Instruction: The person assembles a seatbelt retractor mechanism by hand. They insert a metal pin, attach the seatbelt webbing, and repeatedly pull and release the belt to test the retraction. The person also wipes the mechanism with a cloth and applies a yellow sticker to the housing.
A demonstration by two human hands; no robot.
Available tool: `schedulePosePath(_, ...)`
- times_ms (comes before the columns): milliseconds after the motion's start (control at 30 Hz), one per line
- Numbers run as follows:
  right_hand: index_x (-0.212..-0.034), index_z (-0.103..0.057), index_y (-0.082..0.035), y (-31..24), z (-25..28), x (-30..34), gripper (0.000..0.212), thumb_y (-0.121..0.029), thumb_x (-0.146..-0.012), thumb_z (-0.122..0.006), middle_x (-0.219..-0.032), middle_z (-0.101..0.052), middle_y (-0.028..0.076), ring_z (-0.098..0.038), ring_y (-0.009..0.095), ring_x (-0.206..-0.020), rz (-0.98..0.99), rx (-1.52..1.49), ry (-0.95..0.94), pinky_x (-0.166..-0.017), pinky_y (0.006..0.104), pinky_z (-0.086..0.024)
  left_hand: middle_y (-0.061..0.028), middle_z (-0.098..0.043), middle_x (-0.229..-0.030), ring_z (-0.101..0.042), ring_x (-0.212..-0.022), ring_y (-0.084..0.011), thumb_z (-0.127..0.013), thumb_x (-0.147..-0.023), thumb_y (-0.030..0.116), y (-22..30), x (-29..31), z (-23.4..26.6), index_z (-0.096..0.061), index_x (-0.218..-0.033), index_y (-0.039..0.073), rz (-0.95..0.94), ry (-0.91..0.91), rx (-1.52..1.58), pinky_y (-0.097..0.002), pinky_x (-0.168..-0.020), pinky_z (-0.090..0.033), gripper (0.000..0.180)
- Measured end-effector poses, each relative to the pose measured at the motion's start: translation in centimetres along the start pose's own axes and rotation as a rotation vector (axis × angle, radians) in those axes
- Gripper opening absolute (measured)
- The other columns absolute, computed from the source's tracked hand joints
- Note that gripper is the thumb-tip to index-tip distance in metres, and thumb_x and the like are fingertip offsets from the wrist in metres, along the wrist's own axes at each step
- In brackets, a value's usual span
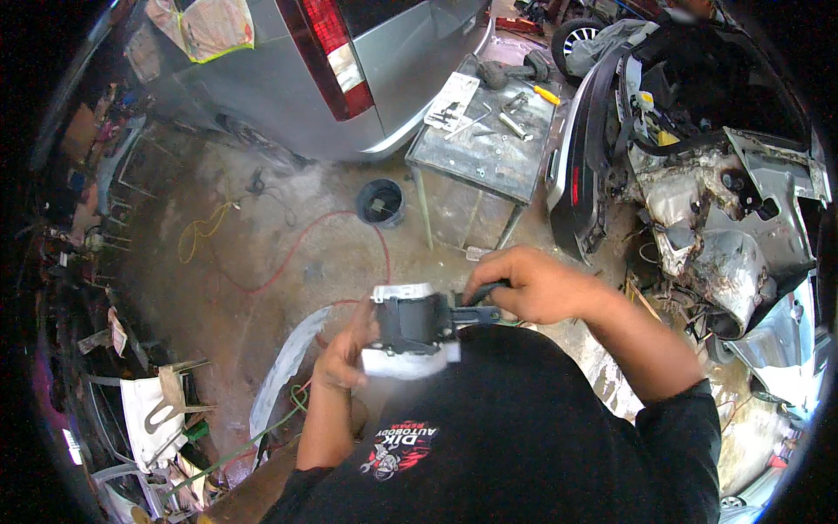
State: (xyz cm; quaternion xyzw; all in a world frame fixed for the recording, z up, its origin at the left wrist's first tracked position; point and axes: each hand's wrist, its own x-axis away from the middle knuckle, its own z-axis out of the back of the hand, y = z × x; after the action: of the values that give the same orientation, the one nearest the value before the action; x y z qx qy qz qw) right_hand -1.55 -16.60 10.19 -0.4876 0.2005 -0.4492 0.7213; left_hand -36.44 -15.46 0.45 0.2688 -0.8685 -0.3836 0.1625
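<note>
Low in front of my body, my left hand (343, 351) is closed round the left side of what looks like a seat belt retractor (410, 321). It has a black, drum-like middle between pale end pieces. My right hand (526, 284) is at its right side, fingers curled on a black, strap-like part (483, 297) that reaches out from the unit. Some of my right fingertips are hidden behind that part. A slim dark bracket (476, 315) sticks out just below it.
A silver car (397, 87) stands ahead. Right of it, a metal table (476, 157) bears several tools, including a yellow-handled screwdriver (546, 94). A dark bucket (380, 203) and a red hose (288, 253) are on the floor. A dismantled car body (698, 210) fills the right side.
</note>
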Motion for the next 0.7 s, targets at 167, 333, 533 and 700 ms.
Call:
schedulePosePath(167, -0.103, -0.077, -0.003, -2.7, 2.3, 1.2, 0.020, -0.005, -0.085, -0.069, -0.099, -0.073, 0.019, -0.071, 0.038, -0.099, 0.201, 0.076, -0.082, -0.090, 0.0454, -0.055, -0.0199, -0.051, -0.156, -0.051, -0.145, -0.0358, -0.101, -0.048, 0.061, 0.3, -1.8, -1.4, -0.024, -0.167, 0.008, 0.119, 0.205, 0.010, -0.0501, -0.120, -0.041, 0.151)
schedulePosePath(333, -0.097, -0.074, -0.002, -5.3, 3.1, 1.6, 0.013, -0.008, -0.086, -0.071, -0.098, -0.070, 0.019, -0.069, 0.038, -0.096, 0.223, 0.110, -0.180, -0.086, 0.0472, -0.054, -0.0110, -0.062, -0.143, -0.059, -0.134, -0.0254, -0.101, -0.052, 0.052, 1.3, -3.3, -0.1, -0.038, -0.161, 0.006, 0.157, 0.115, -0.329, -0.0395, -0.116, -0.043, 0.134)
schedulePosePath(533, -0.100, -0.071, -0.002, -5.6, 2.4, 2.4, 0.017, -0.012, -0.087, -0.072, -0.097, -0.071, 0.021, -0.070, 0.044, -0.098, -0.054, 0.141, -0.061, -0.085, 0.0514, -0.054, -0.0168, -0.064, -0.144, -0.062, -0.133, -0.0290, -0.084, -0.072, 0.068, 5.0, -4.8, -2.6, -0.055, -0.149, 0.000, 0.347, 0.139, -0.291, -0.0401, -0.112, -0.047, 0.107)
schedulePosePath(700, -0.111, -0.066, 0.000, -4.6, 2.1, 2.1, 0.029, -0.017, -0.088, -0.070, -0.096, -0.072, 0.025, -0.071, 0.046, -0.098, -0.121, 0.330, -0.199, -0.084, 0.0541, -0.054, -0.0215, -0.062, -0.146, -0.057, -0.138, -0.0339, -0.081, -0.084, 0.055, 6.7, -4.9, -1.2, -0.059, -0.146, 0.000, 0.280, -0.050, -0.870, -0.0421, -0.116, -0.041, 0.085)
